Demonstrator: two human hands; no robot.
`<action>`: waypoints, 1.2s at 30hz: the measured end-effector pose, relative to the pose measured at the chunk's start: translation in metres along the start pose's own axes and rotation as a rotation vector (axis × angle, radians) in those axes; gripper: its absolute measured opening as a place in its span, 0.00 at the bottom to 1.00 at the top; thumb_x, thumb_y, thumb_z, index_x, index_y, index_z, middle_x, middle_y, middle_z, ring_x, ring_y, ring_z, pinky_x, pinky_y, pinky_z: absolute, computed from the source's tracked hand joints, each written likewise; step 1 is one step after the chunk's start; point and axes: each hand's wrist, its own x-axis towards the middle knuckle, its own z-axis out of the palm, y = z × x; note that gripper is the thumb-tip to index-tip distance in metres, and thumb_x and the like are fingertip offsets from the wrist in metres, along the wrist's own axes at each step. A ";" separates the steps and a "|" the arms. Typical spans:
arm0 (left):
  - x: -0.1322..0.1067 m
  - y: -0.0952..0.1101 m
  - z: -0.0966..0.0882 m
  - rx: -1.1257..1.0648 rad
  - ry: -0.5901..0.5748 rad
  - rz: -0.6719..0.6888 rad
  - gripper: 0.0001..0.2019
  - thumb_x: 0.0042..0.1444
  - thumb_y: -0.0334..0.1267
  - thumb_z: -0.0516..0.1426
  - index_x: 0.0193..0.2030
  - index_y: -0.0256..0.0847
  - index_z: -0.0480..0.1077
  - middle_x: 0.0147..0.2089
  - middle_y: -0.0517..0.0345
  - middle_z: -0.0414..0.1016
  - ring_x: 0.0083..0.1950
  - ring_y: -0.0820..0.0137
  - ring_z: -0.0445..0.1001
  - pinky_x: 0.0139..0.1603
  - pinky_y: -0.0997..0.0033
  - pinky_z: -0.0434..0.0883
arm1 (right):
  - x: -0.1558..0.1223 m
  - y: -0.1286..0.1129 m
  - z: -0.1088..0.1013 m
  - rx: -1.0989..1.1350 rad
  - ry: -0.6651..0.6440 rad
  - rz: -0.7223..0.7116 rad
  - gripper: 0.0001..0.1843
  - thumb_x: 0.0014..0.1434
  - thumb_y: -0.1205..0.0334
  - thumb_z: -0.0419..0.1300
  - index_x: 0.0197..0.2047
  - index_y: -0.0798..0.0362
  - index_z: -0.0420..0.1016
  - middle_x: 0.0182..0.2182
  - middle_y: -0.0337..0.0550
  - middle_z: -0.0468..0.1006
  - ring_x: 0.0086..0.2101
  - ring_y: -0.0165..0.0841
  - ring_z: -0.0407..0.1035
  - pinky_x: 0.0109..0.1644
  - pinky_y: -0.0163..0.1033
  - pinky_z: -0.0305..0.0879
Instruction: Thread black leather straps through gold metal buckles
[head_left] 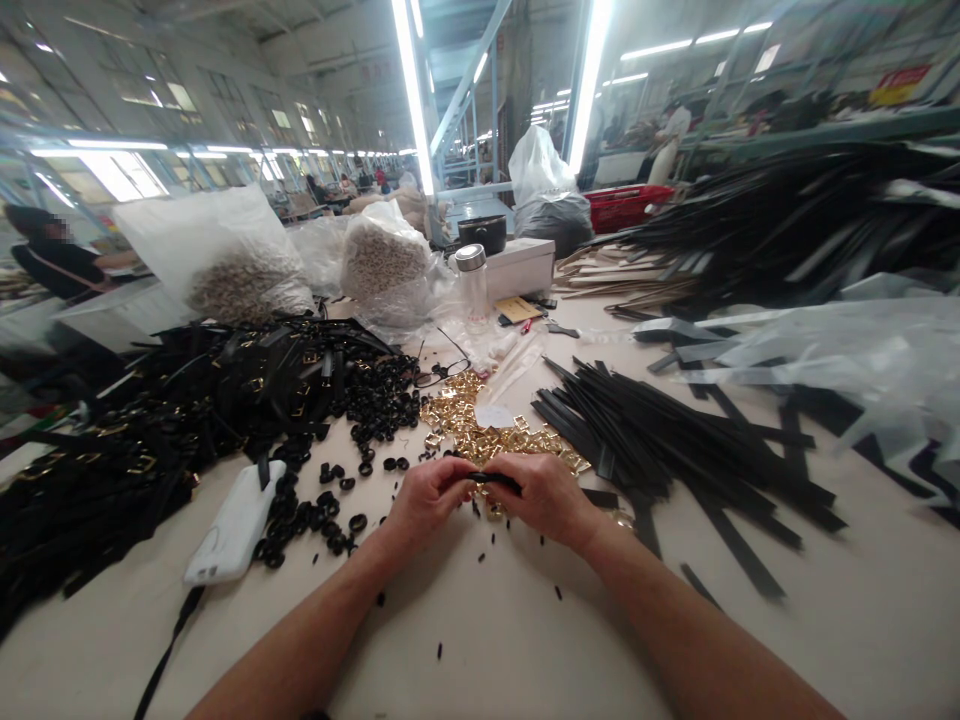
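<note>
Between my two hands, just in front of a pile of gold buckles (457,405), is a short black strap (495,480). My left hand (435,492) pinches its left end between thumb and fingers. Curled fingers of my right hand (541,490) close around the other end and hide part of it. Whether a buckle is on the strap I cannot make out. To the left lie many small black loops (382,400), some scattered singly. A heap of flat black straps (645,430) spreads to the right of my right hand.
Black straps with gold buckles (225,380) are heaped at the left, near a white power bank (236,525) with a cable. Behind stand a glass jar (472,285), a white box (525,265) and bulging plastic bags (386,255). Eyeglasses (442,372) lie by the buckles.
</note>
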 end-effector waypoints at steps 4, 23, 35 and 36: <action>0.000 0.003 -0.001 0.050 0.004 0.006 0.05 0.57 0.35 0.59 0.38 0.40 0.75 0.31 0.58 0.78 0.31 0.71 0.74 0.32 0.75 0.69 | 0.000 0.000 0.001 0.012 0.000 0.004 0.03 0.59 0.61 0.62 0.38 0.48 0.76 0.30 0.35 0.80 0.32 0.31 0.74 0.33 0.32 0.59; -0.001 0.009 -0.004 0.065 0.000 -0.011 0.06 0.57 0.36 0.58 0.37 0.40 0.75 0.32 0.57 0.78 0.32 0.70 0.74 0.32 0.74 0.69 | -0.001 0.000 0.000 0.032 -0.018 -0.004 0.05 0.60 0.60 0.62 0.41 0.48 0.75 0.34 0.37 0.80 0.34 0.32 0.74 0.36 0.32 0.62; -0.002 0.006 -0.004 0.110 -0.023 -0.002 0.07 0.57 0.40 0.58 0.37 0.39 0.75 0.31 0.57 0.78 0.30 0.71 0.73 0.31 0.75 0.67 | -0.001 0.000 -0.001 0.064 -0.013 -0.031 0.04 0.60 0.62 0.62 0.40 0.48 0.76 0.32 0.36 0.80 0.33 0.30 0.74 0.35 0.31 0.60; -0.002 0.006 -0.004 0.107 -0.023 -0.006 0.08 0.57 0.40 0.58 0.37 0.39 0.75 0.31 0.57 0.78 0.30 0.71 0.73 0.30 0.75 0.67 | -0.001 0.000 -0.001 0.062 -0.014 -0.027 0.04 0.60 0.61 0.62 0.40 0.48 0.76 0.32 0.36 0.80 0.33 0.30 0.74 0.35 0.31 0.60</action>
